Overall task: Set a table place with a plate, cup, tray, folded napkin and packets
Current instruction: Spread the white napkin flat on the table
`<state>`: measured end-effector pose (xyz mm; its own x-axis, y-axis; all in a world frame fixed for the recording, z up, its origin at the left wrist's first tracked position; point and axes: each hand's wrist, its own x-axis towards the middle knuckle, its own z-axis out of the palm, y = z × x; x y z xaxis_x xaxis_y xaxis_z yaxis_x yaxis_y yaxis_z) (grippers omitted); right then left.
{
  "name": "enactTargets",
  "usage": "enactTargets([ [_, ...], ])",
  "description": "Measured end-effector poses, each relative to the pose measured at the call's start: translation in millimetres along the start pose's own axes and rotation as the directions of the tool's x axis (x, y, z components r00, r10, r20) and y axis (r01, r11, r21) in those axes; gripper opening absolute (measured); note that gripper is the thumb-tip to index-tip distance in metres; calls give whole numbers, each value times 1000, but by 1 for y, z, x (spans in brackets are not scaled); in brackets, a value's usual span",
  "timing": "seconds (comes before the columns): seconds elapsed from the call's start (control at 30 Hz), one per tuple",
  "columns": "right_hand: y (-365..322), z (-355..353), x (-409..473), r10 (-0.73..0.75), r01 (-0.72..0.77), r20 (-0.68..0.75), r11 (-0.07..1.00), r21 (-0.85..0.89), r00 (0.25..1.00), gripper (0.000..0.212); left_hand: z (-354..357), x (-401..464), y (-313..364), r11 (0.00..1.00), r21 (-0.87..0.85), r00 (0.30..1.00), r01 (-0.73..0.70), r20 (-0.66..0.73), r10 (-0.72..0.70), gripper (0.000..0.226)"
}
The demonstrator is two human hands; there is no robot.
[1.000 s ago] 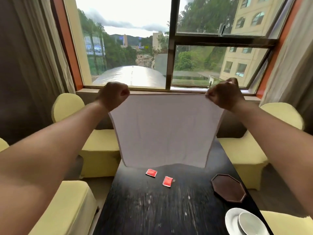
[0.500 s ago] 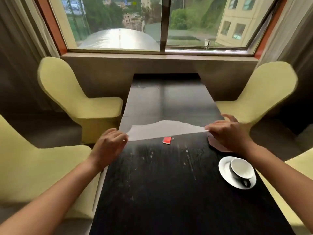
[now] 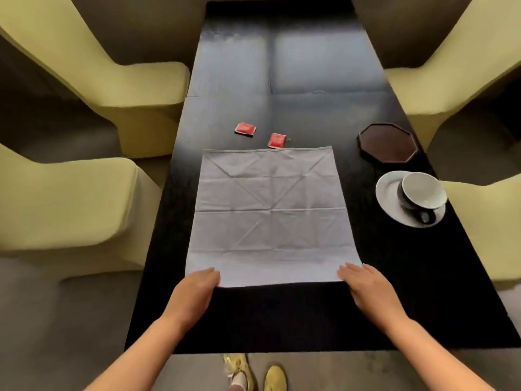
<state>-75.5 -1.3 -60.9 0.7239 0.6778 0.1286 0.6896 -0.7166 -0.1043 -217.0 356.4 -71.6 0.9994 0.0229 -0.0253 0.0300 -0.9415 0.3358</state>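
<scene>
Dark wood table (image 3: pixel 282 314), four yellow-green covered chairs (image 3: pixel 70 204) round it, two per side. We see a white cloth napkin (image 3: pixel 270 215) spread flat and unfolded mid-table, crease lines all over it.

Left hand (image 3: pixel 194 292): fingers straight, lying flat on the napkin's near left corner. Right hand (image 3: pixel 366 286): same, flat on the near right corner, fingers extended. Neither grips anything; both just rest on the cloth.

Two red packets (image 3: pixel 245 128) beyond the napkin's far edge; the right one (image 3: pixel 276 140) sits touching or just under that hem, can't tell which. Printing on the packets is too small to read.

Dark octagonal tray (image 3: pixel 387 142) at the right edge, apart from the napkin. Nearer us, a white plate (image 3: pixel 389 201) with a cup (image 3: pixel 423 194) on it, tilted, dark outside, white inside.

Chairs are cut off by the frame. Yellow shoes (image 3: pixel 275 378) show under the near table edge.
</scene>
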Motion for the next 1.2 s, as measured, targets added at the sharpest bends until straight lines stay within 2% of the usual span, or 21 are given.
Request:
enactTargets([
  [0.13,-9,19,-29,89,-89,3,996,30,996,36,21,-21,13,997,-44,998,57,-24,-59,31],
  [0.37,-22,33,-59,168,-153,-118,980,125,979,28,37,-51,29,994,-37,981,100,-163,-104,33],
  [0.57,-17,45,-93,218,-191,-124,960,203,968,32,43,-77,24,991,9,962,130,-243,-124,28],
  [0.8,-20,40,-119,206,-183,-113,965,185,972,33,50,-103,15,997,66,973,44,-229,-28,25],
  [1.2,-24,39,-134,228,-197,-130,956,215,965,26,59,-118,22,991,12,951,135,-283,-126,26],
])
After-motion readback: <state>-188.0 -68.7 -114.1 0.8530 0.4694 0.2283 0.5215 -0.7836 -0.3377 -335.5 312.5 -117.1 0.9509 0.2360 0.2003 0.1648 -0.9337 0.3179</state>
